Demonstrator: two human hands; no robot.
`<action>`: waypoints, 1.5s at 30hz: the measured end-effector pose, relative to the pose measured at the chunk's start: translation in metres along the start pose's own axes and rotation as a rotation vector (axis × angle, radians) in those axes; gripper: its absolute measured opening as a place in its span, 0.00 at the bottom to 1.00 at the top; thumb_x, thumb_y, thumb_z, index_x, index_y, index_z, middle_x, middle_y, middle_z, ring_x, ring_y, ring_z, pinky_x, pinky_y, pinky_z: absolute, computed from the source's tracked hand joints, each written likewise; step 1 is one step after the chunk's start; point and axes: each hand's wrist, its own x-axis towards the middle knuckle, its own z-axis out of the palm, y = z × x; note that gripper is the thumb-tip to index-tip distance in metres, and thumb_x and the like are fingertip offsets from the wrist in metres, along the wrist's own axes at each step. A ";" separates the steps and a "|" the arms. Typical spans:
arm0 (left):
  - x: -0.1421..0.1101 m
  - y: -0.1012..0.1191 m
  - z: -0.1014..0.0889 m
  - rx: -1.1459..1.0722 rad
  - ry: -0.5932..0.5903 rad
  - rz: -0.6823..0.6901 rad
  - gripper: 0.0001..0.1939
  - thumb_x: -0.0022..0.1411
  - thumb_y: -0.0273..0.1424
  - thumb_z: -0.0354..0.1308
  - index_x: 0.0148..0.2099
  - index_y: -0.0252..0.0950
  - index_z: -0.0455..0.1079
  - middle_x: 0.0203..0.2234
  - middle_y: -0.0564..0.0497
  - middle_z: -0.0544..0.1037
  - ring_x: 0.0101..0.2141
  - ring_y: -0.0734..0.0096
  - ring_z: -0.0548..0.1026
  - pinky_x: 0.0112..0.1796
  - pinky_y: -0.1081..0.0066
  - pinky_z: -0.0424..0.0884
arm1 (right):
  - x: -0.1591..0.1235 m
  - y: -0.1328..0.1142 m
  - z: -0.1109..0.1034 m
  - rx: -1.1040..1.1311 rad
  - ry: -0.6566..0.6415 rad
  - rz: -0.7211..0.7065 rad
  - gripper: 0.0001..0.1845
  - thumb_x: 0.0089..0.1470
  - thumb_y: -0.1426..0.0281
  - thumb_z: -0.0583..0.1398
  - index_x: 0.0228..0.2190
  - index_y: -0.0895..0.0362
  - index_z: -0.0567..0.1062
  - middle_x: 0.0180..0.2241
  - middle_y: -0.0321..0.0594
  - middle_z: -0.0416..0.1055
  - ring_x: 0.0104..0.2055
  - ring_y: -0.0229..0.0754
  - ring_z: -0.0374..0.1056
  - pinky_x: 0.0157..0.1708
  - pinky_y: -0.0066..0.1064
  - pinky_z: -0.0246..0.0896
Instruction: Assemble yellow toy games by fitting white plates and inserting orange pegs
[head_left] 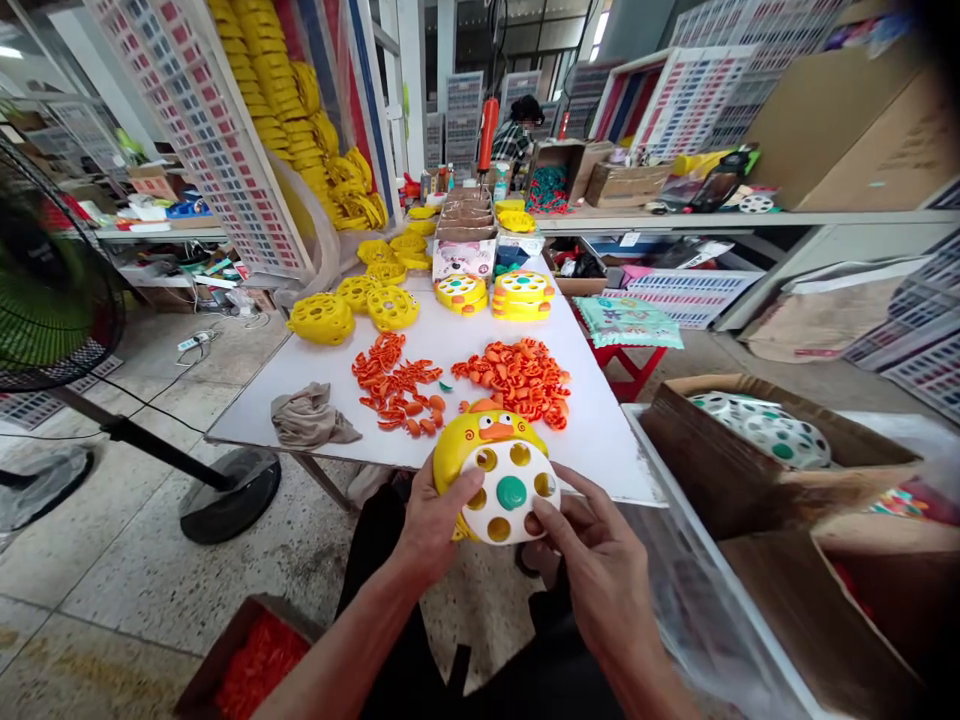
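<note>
A yellow duck-shaped toy (487, 440) with a white round disc (511, 493), green centre and several holes, is held above my lap at the table's near edge. My left hand (431, 520) grips its left side, thumb on the disc rim. My right hand (596, 560) holds the disc's right edge with thumb and fingertips. Just beyond lie two heaps of small orange pieces (517, 378) on the white table (315, 370).
A grey cloth (309, 418) lies at the table's left. Yellow toy shells (352, 305) and stacked toys (521, 293) sit further back. A cardboard box of white discs (757, 430) stands right, a box of orange parts (259, 660) below left, a fan (52, 290) at left. A person (519, 128) sits far back.
</note>
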 end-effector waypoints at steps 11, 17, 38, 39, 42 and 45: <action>0.007 -0.002 0.008 -0.033 0.035 -0.013 0.29 0.57 0.33 0.70 0.61 0.41 0.69 0.43 0.47 0.84 0.41 0.58 0.83 0.42 0.63 0.80 | 0.007 0.012 0.003 -0.248 -0.095 -0.043 0.50 0.38 0.57 0.76 0.60 0.46 0.63 0.48 0.41 0.75 0.41 0.49 0.75 0.37 0.39 0.75; 0.008 -0.003 0.010 -0.011 0.115 0.008 0.30 0.55 0.33 0.72 0.59 0.42 0.70 0.44 0.48 0.84 0.40 0.59 0.83 0.40 0.65 0.81 | 0.008 0.021 0.007 -0.331 -0.045 -0.130 0.49 0.41 0.57 0.74 0.62 0.45 0.64 0.46 0.41 0.77 0.40 0.52 0.76 0.37 0.43 0.75; 0.006 -0.001 -0.012 -0.247 0.073 -0.143 0.23 0.64 0.35 0.62 0.62 0.42 0.70 0.47 0.48 0.85 0.45 0.60 0.83 0.51 0.60 0.78 | -0.005 -0.008 0.011 0.031 -0.233 -0.064 0.44 0.49 0.58 0.72 0.62 0.50 0.62 0.58 0.45 0.72 0.53 0.51 0.74 0.48 0.39 0.75; 0.006 -0.001 -0.014 -0.260 0.068 -0.152 0.23 0.65 0.34 0.61 0.62 0.43 0.70 0.46 0.49 0.85 0.44 0.60 0.83 0.50 0.62 0.78 | -0.006 -0.010 0.011 0.087 -0.264 -0.043 0.42 0.51 0.59 0.71 0.62 0.50 0.62 0.57 0.45 0.72 0.52 0.50 0.74 0.47 0.38 0.75; 0.007 -0.001 -0.019 -0.290 0.041 -0.170 0.22 0.67 0.34 0.59 0.62 0.43 0.70 0.47 0.49 0.85 0.46 0.60 0.82 0.51 0.62 0.78 | -0.008 -0.015 0.010 0.160 -0.321 -0.027 0.37 0.56 0.59 0.68 0.63 0.48 0.63 0.55 0.42 0.74 0.49 0.46 0.75 0.41 0.33 0.75; 0.008 -0.001 -0.021 -0.301 0.021 -0.164 0.20 0.67 0.36 0.59 0.60 0.43 0.72 0.49 0.49 0.84 0.47 0.60 0.82 0.52 0.62 0.77 | -0.011 -0.017 0.008 0.175 -0.341 -0.061 0.34 0.59 0.59 0.65 0.63 0.47 0.63 0.53 0.41 0.74 0.44 0.42 0.74 0.36 0.29 0.74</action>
